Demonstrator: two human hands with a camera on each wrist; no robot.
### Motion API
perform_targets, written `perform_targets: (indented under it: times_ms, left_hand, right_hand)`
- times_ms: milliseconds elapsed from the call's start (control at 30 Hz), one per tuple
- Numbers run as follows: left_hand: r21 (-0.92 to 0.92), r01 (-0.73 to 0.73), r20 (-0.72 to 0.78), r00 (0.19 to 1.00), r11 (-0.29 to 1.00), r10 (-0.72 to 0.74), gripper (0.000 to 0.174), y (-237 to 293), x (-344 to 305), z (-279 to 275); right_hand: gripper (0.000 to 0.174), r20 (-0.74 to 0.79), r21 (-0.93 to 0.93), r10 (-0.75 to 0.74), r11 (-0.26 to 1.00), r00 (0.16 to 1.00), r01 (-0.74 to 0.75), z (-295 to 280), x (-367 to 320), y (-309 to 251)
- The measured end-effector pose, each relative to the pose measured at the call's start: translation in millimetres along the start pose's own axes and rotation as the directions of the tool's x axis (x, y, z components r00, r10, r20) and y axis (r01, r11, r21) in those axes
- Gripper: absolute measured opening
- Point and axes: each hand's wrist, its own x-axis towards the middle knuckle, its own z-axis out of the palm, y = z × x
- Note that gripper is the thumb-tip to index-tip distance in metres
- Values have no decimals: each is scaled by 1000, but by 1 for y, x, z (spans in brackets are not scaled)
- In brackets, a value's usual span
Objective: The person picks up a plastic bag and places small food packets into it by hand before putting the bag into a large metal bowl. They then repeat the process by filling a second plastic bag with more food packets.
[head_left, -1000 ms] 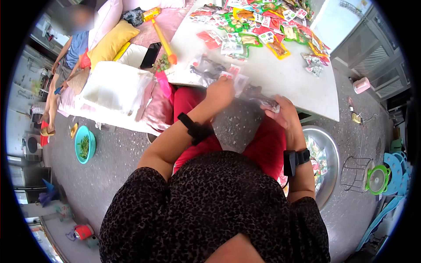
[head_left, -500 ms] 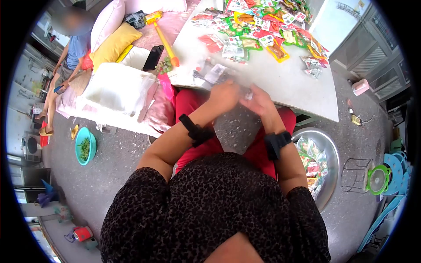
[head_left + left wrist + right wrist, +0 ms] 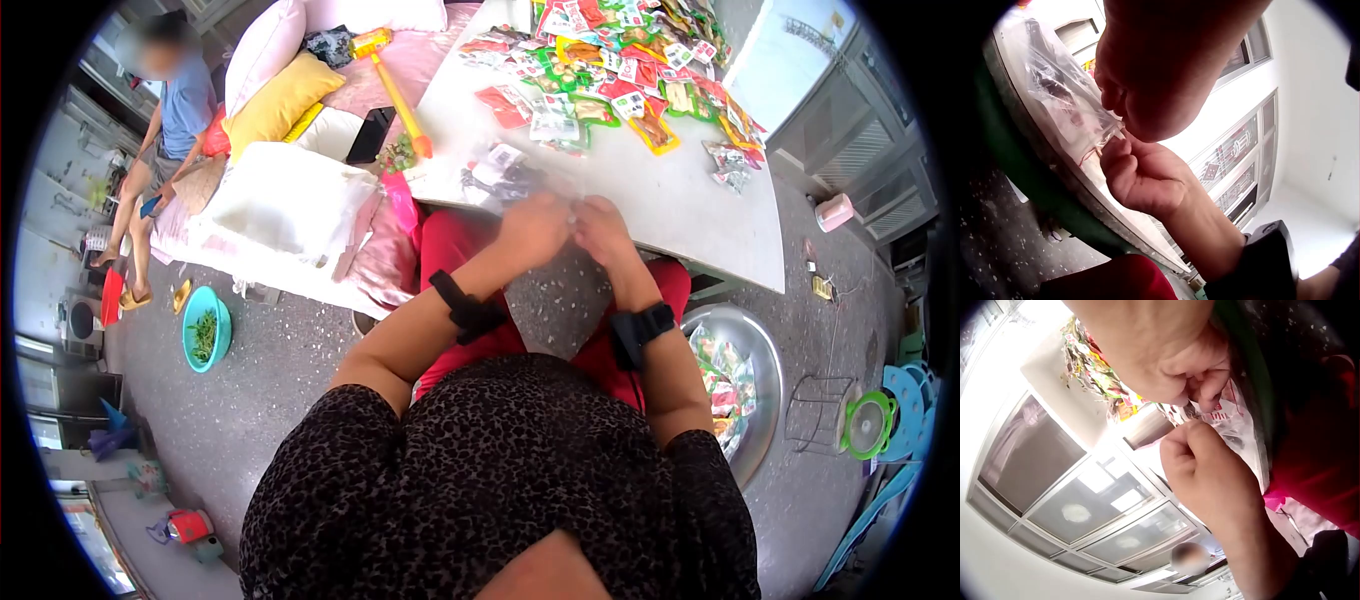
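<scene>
A clear plastic bag [image 3: 503,172] with dark contents and a pale label lies at the near edge of the white table. My left hand [image 3: 537,228] pinches the gathered end of this bag, fingers curled. Right against it, my right hand [image 3: 602,232] also pinches the gathered end between thumb and fingers. In the left wrist view the bag [image 3: 1054,87] stretches away over the table from the fingertips, with a thin reddish strand near its end. The right wrist view shows both fists close together, red print showing on the plastic behind them.
Colourful snack packets [image 3: 620,75] are heaped at the table's back, with smaller packets [image 3: 735,165] to the right. A metal basin [image 3: 765,385] of packets stands on the floor at right. Bedding [image 3: 300,205] lies left, holding a phone [image 3: 372,135]; a person [image 3: 185,105] sits beyond.
My right hand has come leftward, from holding a dark packet out to the right, to meet my left hand at the bag's end. The view has shifted slightly.
</scene>
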Motion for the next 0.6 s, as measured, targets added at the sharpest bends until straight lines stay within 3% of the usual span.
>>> perform_targets:
  times_ms: [100,200,267,300,333,367,433,500,600]
  left_hand:
    - [-12,-37,8,999,999,38,7,-3,1,-1]
    - [-37,-39,0,999,999,40,8,-7,2,-1]
    - [-16,-38,30,999,999,39,10,-12,3,5]
    - [-43,-118,-118,987,992,112,9,-12,1,3]
    - [-72,-15,-22,1000,997,13,9,-8,0,-2]
    - [-38,-32,-58,998,999,30,8,-7,-2,-6]
    - [-52,-57,-111,993,997,51,10,-15,-6,6]
    - [-53,25,-87,996,998,-30,17,-14,-15,0]
    - [30,-42,-316,947,999,49,31,-11,-29,-13]
  right_hand:
    - [9,-10,-119,-27,993,1000,26,13,15,4]
    - [22,11,168,-73,983,997,70,27,26,11]
    - [37,82,239,-17,971,997,-3,9,51,34]
    - [43,97,223,-3,975,995,-19,13,46,30]
    - [39,209,368,96,914,973,-169,8,52,32]
    - [30,165,199,-18,980,986,-15,11,48,37]
    - [27,33,158,-5,987,999,0,29,29,17]
    - [23,185,200,-47,980,982,9,16,37,23]
    - [17,250,237,-23,971,968,-38,11,35,21]
